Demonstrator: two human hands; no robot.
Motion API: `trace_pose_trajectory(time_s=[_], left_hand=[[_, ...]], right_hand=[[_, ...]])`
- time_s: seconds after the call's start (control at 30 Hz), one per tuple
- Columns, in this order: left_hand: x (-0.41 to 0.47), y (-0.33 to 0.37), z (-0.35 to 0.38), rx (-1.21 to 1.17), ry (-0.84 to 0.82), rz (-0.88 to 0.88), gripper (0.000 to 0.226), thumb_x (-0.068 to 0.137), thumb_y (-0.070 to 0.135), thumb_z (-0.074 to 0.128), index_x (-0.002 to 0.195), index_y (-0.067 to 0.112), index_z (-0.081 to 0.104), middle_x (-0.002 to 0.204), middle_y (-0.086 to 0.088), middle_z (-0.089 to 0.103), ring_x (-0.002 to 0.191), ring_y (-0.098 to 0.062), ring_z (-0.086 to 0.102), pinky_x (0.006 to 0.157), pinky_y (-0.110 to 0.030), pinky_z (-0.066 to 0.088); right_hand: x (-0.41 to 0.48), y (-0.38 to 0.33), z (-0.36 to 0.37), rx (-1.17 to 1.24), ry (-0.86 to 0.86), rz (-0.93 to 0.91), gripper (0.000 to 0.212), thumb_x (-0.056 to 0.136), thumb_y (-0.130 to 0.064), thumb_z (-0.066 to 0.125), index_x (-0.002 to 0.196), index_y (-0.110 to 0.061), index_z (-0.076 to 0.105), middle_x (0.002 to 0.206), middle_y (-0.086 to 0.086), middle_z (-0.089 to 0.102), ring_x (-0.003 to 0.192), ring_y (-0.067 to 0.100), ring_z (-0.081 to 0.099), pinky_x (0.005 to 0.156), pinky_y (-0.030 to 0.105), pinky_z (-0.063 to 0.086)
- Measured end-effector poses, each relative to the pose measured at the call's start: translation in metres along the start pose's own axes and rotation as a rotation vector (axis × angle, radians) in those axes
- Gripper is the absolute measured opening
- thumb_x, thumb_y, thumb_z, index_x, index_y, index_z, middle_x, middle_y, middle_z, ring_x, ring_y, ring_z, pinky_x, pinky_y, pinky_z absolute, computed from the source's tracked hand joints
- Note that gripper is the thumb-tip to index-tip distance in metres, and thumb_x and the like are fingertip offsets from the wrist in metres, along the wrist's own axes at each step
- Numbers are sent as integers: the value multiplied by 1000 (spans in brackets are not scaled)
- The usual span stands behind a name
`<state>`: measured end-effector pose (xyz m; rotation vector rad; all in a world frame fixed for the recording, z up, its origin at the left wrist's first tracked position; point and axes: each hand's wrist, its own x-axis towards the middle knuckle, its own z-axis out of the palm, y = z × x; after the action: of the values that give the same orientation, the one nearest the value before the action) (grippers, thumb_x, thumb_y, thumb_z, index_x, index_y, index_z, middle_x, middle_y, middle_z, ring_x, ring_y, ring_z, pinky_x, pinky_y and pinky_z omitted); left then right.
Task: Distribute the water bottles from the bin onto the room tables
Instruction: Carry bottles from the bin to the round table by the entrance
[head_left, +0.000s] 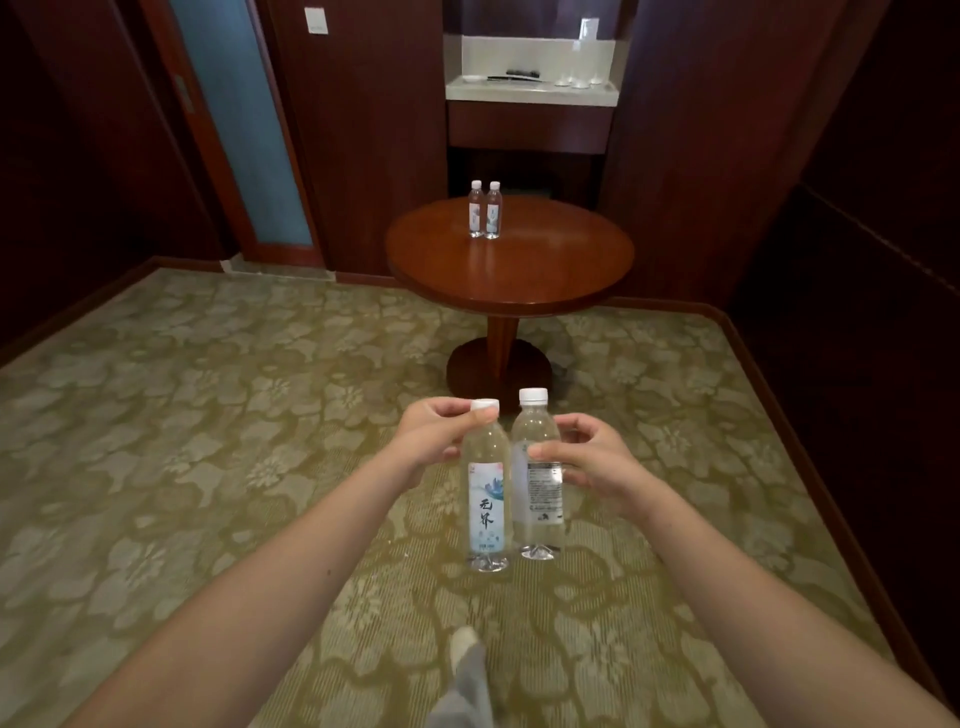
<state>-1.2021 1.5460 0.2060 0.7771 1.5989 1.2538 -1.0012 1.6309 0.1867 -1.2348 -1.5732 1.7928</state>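
I hold two clear water bottles upright in front of me, above the carpet. My left hand (434, 436) pinches the left bottle (487, 499) by its white cap and neck. My right hand (589, 462) grips the right bottle (537, 480) around its middle, label side turned away. Ahead stands a round wooden table (519, 270) on a pedestal. Two more water bottles (484, 210) stand side by side near its far left edge.
A patterned green carpet (208, 415) covers the floor between me and the table. Behind the table is a dark wooden wall unit with a white shelf (530, 91) carrying glasses. A blue glass door (244, 130) is at the left. My foot (467, 670) shows below.
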Motion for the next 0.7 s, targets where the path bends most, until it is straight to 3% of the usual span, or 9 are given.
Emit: trace_pose_trajectory(time_s=[0.1, 0.3, 0.47, 0.6, 0.7], left_hand=[[86, 20, 6, 12, -27, 21, 34, 75, 32, 83, 104, 17, 73, 93, 1, 78, 91, -13, 73, 73, -25, 57], [237, 69, 10, 45, -77, 52, 44, 71, 36, 85, 109, 17, 72, 98, 2, 77, 95, -15, 73, 88, -36, 58], [337, 109, 21, 44, -90, 66, 36, 73, 33, 84, 103, 17, 74, 95, 1, 77, 95, -16, 72, 89, -35, 57], [406, 134, 31, 42, -82, 65, 23, 76, 27, 83, 95, 19, 73, 89, 2, 77, 83, -10, 72, 76, -25, 59], [464, 148, 39, 57, -55, 69, 27, 75, 28, 84, 97, 18, 73, 91, -1, 77, 85, -14, 73, 82, -34, 60]], right_hand=[[75, -23, -22, -4, 21, -20, 52, 62, -18, 92, 108, -21, 70, 114, 9, 71, 106, 23, 69, 98, 51, 53], [198, -77, -53, 2, 83, -33, 55, 63, -12, 91, 112, -15, 66, 114, 15, 69, 97, 24, 72, 90, 45, 59], [284, -117, -79, 35, 100, -44, 46, 70, -3, 85, 111, -12, 64, 104, 9, 70, 80, 10, 71, 67, 22, 58], [357, -139, -103, 16, 99, -42, 46, 72, -4, 85, 112, -11, 64, 98, 4, 70, 75, 6, 70, 63, 19, 55], [419, -153, -123, -2, 92, -46, 50, 70, -5, 86, 114, -10, 63, 100, 5, 70, 78, 10, 70, 71, 25, 59]])
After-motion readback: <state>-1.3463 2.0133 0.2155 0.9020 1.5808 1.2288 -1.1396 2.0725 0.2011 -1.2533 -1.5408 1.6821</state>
